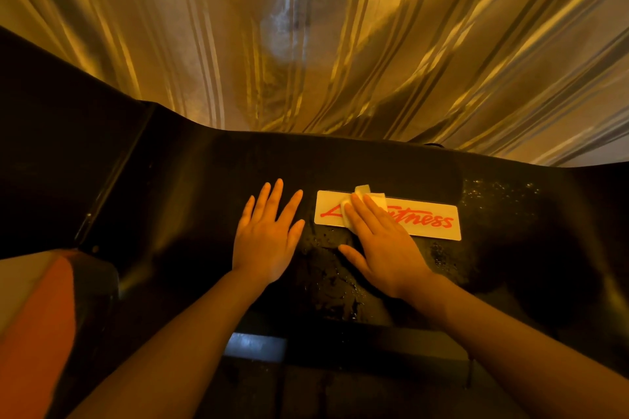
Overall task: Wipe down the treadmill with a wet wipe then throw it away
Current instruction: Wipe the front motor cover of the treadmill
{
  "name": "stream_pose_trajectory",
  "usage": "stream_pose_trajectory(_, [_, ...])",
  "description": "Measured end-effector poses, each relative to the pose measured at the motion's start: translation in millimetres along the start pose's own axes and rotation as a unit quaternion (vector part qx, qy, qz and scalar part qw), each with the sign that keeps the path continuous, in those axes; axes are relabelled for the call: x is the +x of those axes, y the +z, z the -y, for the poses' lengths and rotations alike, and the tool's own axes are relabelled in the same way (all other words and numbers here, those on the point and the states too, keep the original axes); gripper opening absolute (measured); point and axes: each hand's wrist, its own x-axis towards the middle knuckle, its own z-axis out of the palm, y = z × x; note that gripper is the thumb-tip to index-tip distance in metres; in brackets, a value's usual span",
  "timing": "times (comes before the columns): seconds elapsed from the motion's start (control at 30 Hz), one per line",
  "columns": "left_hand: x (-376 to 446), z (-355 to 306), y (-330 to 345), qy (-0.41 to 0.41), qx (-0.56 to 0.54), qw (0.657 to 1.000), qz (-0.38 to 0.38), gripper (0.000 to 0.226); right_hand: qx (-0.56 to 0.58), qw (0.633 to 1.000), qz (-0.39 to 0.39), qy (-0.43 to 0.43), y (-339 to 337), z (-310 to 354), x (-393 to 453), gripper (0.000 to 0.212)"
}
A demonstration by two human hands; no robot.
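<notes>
We are bent over the treadmill [190,187], its black hood filling the view, with a gold curtain [340,37] hanging beyond it. Our landmark is the white label [429,226] with red lettering stuck on the hood. Wet smears and droplets glisten on the hood just below the label and to its right, so we judge the wiping to be well under way but not finished; the hood far left of the label looks dry. To do this step well, we should keep the palm flat, press evenly, and sweep in overlapping passes outward from the label toward the dry left side, refolding the wipe once it grows dirty.

Our right hand [381,241] lies flat across the label's left end, fingers straight and together, pinning the wipe [369,194] against the label rather than gripping it. The wipe peeks out past the fingertips, on the label's upper left part. Our left hand [267,231] rests just left of the label, spread wide and holding nothing, bracing on the hood.
</notes>
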Motion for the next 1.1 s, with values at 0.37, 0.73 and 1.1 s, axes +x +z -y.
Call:
stream_pose_trajectory(0.37, [-1,1,2,0.003,0.004,1.0,-0.002,0.06,0.018,1.0,0.007,-0.023,-7,20,24,0.079])
stream_pose_trajectory(0.73, [-1,2,2,0.008,-0.006,1.0,-0.01,0.06,0.014,0.998,-0.008,-0.065,11,29,6,0.081])
stream_pose_trajectory(1.1, [-6,4,2,0.021,-0.008,1.0,-0.012,0.059,0.009,0.999,-0.033,-0.019,20,22,-15,0.087])
